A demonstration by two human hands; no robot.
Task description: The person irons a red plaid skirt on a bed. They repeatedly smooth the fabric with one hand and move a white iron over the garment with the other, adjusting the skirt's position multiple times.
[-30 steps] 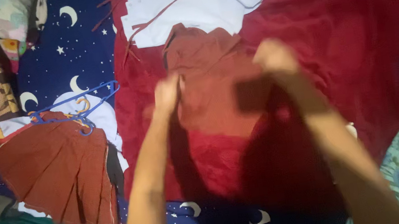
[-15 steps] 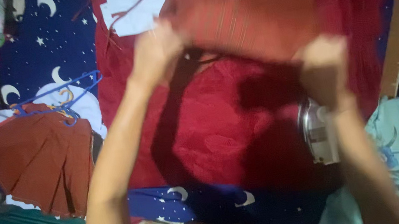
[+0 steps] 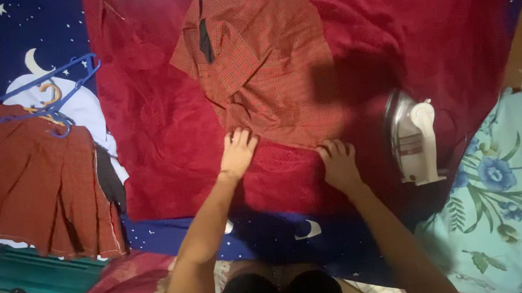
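left hand (image 3: 237, 153) flat, fingers spread, grip released, pressing the near hem of the red checked shirt (image 3: 263, 59). right hand (image 3: 339, 164) also flat and released, at the hem's right corner, on the red cloth (image 3: 160, 146). the shirt lies directly ahead of both hands, long axis running away from the person, collar at the far end, tilted slightly left. left hand sits nearer the shirt's centreline. iron (image 3: 413, 140) stands just right of the right hand, apart from the shirt. pleated red skirt (image 3: 31, 190) on a blue hanger (image 3: 39, 95) lies well left.
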